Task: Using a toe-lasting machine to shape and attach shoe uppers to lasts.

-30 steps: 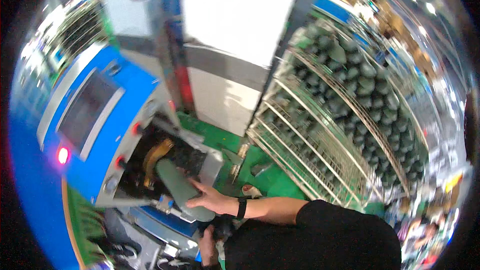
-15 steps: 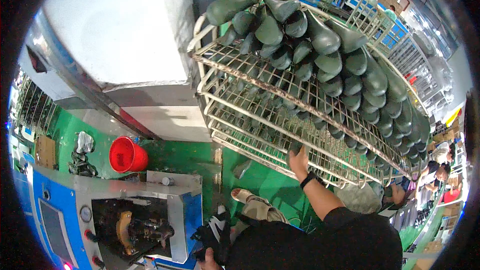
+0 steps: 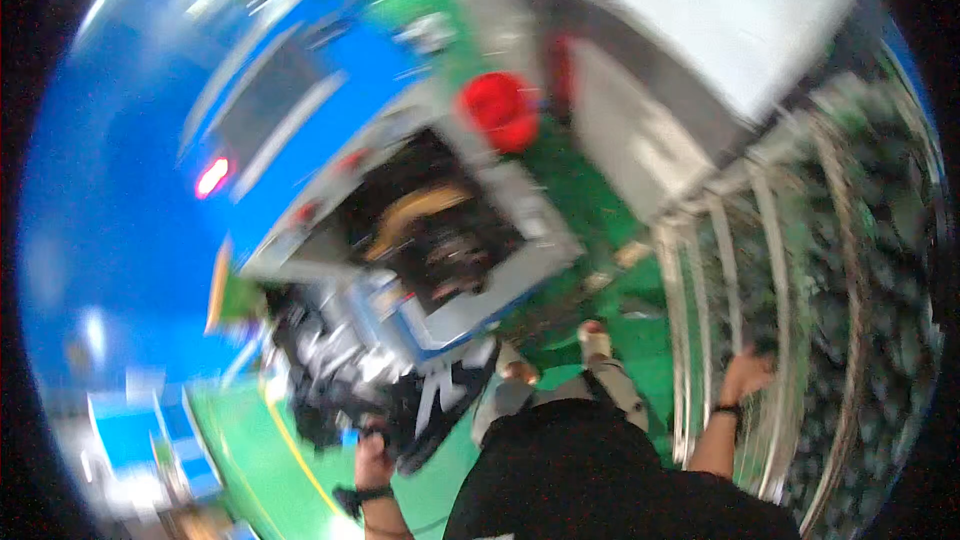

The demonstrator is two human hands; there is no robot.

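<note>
My left hand point(image 3: 372, 450), with a dark band at its wrist, is closed on a black shoe upper point(image 3: 445, 402) with white stripes. More black and white pieces point(image 3: 335, 370) lie in a pile right behind that hand. My right hand point(image 3: 746, 376), also banded at the wrist, is at the wire rack point(image 3: 778, 270) on the right. Its fingers look curled around something dark, too blurred to name. Dark green shoe lasts point(image 3: 890, 270) crowd the rack and are smeared by motion.
A blue and grey machine point(image 3: 520, 310) with a dark open cavity stands ahead, its screen point(image 3: 275, 100) to the left. Behind it sits a red bucket point(image 3: 498, 112) on the green floor point(image 3: 590, 190). A white and grey cabinet point(image 3: 720, 30) rises at the far right.
My view has swung to the left, so the machine is now central and the rack sits at the right edge. The left hand and the black upper show more fully.
</note>
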